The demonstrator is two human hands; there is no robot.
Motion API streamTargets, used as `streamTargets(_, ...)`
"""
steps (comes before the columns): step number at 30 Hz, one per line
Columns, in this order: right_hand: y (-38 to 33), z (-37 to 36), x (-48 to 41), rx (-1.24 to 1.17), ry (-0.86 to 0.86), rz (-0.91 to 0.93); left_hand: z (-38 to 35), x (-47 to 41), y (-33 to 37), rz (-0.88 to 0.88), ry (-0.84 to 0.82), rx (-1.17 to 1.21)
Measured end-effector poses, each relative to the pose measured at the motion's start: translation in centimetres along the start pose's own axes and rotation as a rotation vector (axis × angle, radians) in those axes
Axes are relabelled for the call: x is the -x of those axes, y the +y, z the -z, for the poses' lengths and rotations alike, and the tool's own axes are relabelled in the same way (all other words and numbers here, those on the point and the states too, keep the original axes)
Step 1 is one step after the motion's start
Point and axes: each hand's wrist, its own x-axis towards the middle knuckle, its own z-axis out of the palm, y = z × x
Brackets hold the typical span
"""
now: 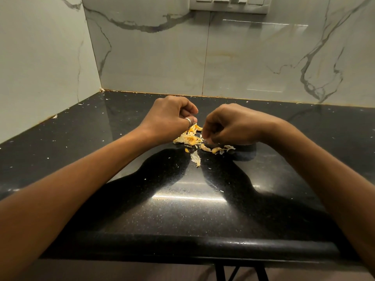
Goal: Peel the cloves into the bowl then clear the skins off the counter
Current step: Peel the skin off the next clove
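Note:
A small heap of pale yellow garlic skins [189, 138] lies on the black counter [182, 209] between my two hands. My left hand [169, 118], with a ring on one finger, hovers at the heap's left edge with its fingers curled inward; what they hold is hidden. My right hand [229, 125] is curled over the heap's right side, its fingertips down among the skins. A single larger skin [195, 158] lies apart, nearer to me. No bowl and no cloves are in view.
Marble wall panels close the counter at the back [203, 57] and on the left [40, 67]. A switch plate [229, 5] sits high on the back wall. Tiny skin flecks [54, 116] dot the counter. Its rounded front edge [182, 246] runs near me.

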Motion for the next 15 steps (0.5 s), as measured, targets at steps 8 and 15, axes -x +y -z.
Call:
streamTargets(8,0.3,0.6,0.2,-0.686,0.281,-0.068,0.4,0.5,1.5,0.154,-0.207,0.354)
streamTargets(15,0.2,0.5,0.0,-0.993,0.251,-0.056,0.3,0.6,1.5,0.15,-0.168,0.471)
